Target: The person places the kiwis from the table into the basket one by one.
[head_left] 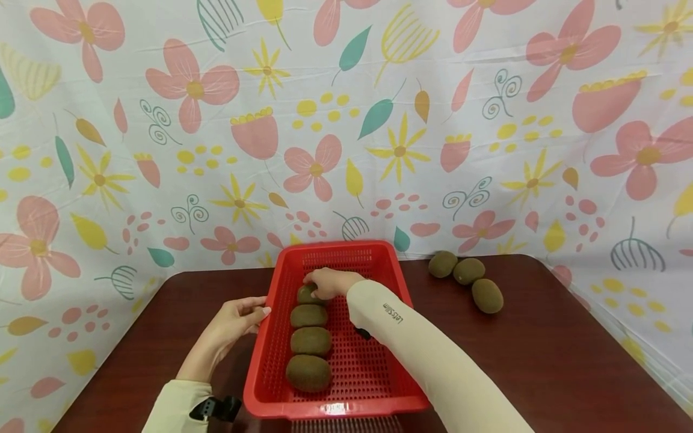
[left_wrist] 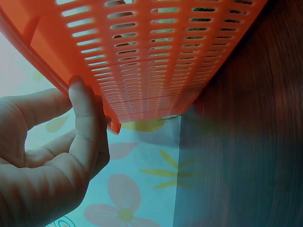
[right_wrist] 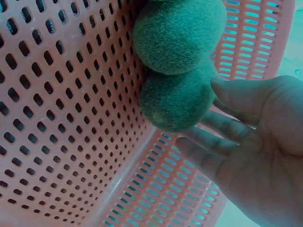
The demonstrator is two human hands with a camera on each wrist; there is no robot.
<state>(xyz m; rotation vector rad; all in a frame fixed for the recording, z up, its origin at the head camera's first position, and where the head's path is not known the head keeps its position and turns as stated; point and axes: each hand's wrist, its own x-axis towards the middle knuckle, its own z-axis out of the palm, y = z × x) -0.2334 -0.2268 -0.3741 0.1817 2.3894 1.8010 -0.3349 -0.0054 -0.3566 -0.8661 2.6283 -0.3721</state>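
A red plastic basket (head_left: 338, 410) holds a column of brown kiwis along its left side. My right hand (head_left: 331, 282) reaches in and has its fingers around the farthest kiwi (head_left: 306, 294); in the right wrist view the thumb and fingertips of that hand (right_wrist: 255, 127) touch this kiwi (right_wrist: 175, 101), which rests against another kiwi (right_wrist: 182, 35). At the basket's left rim, my left hand (head_left: 231, 328) pinches the edge between thumb and fingers; the left wrist view shows this hand (left_wrist: 61, 142) on the rim, beside the slotted wall (left_wrist: 142, 61).
Three loose kiwis (head_left: 470, 272) lie on the dark wooden table (head_left: 541, 361) to the right of the basket, near its back edge. A flower-patterned cloth (head_left: 346, 150) hangs behind the table.
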